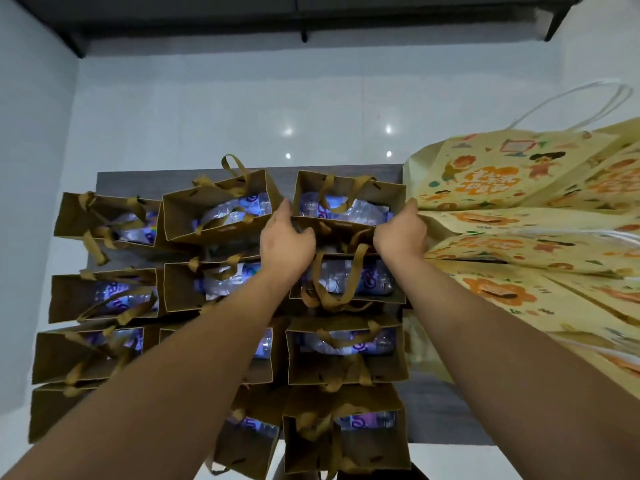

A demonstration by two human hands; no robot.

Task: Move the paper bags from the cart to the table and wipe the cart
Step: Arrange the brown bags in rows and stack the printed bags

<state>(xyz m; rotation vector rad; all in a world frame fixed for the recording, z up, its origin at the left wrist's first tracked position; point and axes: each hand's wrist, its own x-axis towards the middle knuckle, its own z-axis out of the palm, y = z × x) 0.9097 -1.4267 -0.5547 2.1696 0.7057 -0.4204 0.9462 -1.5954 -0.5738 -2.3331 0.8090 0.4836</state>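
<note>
Left hand [285,242] and right hand [401,233] each grasp a side of the far-right open brown paper bag [349,199], fingers curled on its rim, on the grey table [114,180].

Both bare forearms reach forward, roughly parallel — the left hand [286,237] with fingers curled downward, thumb spread (back of hand up); the right hand [401,233] likewise, fingers curled, forefinger extended forward

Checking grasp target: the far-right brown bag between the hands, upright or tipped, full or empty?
Upright and filled. The brown bag stands mouth-up with plastic-wrapped packs visible inside; left hand and right hand grip its two sides.
</note>
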